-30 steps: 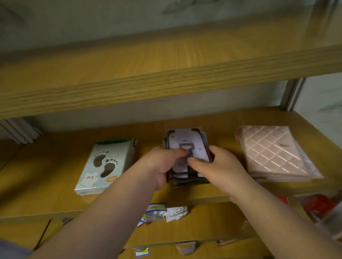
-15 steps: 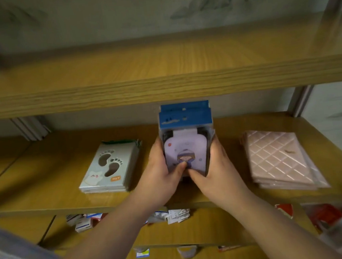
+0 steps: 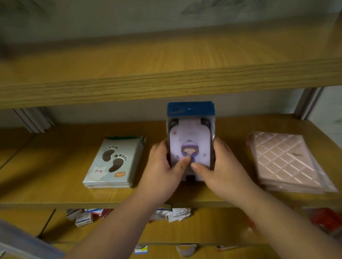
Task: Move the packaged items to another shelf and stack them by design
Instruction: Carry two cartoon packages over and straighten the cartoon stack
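Observation:
A stack of blue-topped packages with a lilac cartoon card [image 3: 189, 136] is tilted up off the middle wooden shelf [image 3: 45, 183]. My left hand [image 3: 163, 169] grips its left side and my right hand [image 3: 223, 166] grips its right side, both thumbs pressed on the front card. To the left lies a stack of pale green footprint packages [image 3: 115, 164], flat on the shelf. A stack of pink quilted packages [image 3: 286, 162] lies flat to the right.
A bare wooden shelf [image 3: 160, 67] runs across above, its front edge just over the held stack. Lower shelves hold scattered small boxes [image 3: 84, 216], white packets [image 3: 178, 213] and red packages [image 3: 329, 216]. A metal upright [image 3: 307, 103] stands at the right.
The blue-topped stack lay flat under my hands a second ago; both hands have since lifted and tilted it upright, gripping its sides, and hold it slightly higher now.

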Motion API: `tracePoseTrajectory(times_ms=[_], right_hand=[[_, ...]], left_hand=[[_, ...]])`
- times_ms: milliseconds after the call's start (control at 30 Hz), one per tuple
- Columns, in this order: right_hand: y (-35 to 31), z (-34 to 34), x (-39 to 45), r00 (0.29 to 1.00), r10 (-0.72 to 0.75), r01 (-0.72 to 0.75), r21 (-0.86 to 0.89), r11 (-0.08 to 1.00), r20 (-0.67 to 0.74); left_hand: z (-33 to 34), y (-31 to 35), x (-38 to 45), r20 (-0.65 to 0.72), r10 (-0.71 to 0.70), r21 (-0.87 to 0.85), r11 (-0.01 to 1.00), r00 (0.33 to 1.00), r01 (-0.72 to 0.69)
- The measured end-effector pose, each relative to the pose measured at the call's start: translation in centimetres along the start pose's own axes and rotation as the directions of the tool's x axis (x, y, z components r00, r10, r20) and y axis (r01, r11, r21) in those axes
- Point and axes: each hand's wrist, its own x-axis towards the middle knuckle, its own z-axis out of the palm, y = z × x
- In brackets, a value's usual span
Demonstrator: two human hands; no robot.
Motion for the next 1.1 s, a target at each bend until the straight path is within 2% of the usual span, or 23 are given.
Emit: tracePoseTrajectory(times_ms=[67,133,267,367,433,500,567,700,800,867,933,1033,1100], right_hand=[[-1.0,-0.8,1.2,0.976,0.137,-0.165,0.166,0.972,0.168],[-1.5,-0.8,2.2,0.941,0.213,-0.272,0.217,0.938,0.262],[-2.1,0.2,3.1,0.920,0.305,-0.339,0.108,0.935,0.245],[-2.0,0.2,3.1,0.879,0.381,-0.432,0.140,0.891,0.287],[-1.9,0.0,3.0,0.894,0.372,-0.409,0.116,0.905,0.249],[-1.8,-0.5,2.8,0.929,0.322,-0.326,-0.009,0.945,0.181],[-1.8,-1.7,2.0,0.942,0.305,-0.293,-0.104,0.951,0.142],[-1.0,-5.7,0.3,0.972,0.236,-0.234,-0.108,0.966,0.014],[0.6,-9.5,-1.2,0.963,0.177,-0.220,-0.209,0.953,-0.205],[2.1,-12.1,-2.3,0.917,0.178,-0.290,-0.290,0.912,-0.356],[4.0,-14.3,-3.4,0.869,0.250,-0.406,-0.325,0.854,-0.428],[6.2,-15.5,-4.9,0.831,0.446,-0.544,-0.317,0.777,-0.331],[6.9,-15.4,-5.3,0.837,0.487,-0.545,-0.313,0.778,-0.248]], left_hand=[[-0.4,0.7,0.8,-0.011,-0.191,-0.157,0.970,0.982,0.187],[-0.6,1.1,1.4,0.017,-0.309,-0.188,0.933,0.951,0.307],[-0.4,1.1,1.8,0.068,-0.385,-0.140,0.910,0.920,0.391],[0.2,0.8,2.2,0.085,-0.411,-0.042,0.909,0.908,0.415],[0.6,0.8,2.4,0.060,-0.399,0.042,0.917,0.915,0.397],[0.7,1.1,2.4,0.004,-0.354,0.188,0.919,0.935,0.347],[0.6,2.0,2.3,-0.057,-0.250,0.239,0.936,0.966,0.257],[2.4,5.8,1.4,-0.130,0.044,0.278,0.961,0.991,-0.006],[6.4,8.6,0.6,-0.002,0.156,0.259,0.954,0.988,-0.150],[9.3,9.8,0.5,0.152,0.100,0.199,0.972,0.983,-0.129],[11.8,10.4,0.4,0.285,0.022,0.125,0.990,0.958,-0.060],[14.0,10.8,0.1,0.400,-0.067,-0.012,0.997,0.914,0.078],[15.0,11.1,-0.1,0.461,-0.064,-0.135,0.981,0.885,0.141]])
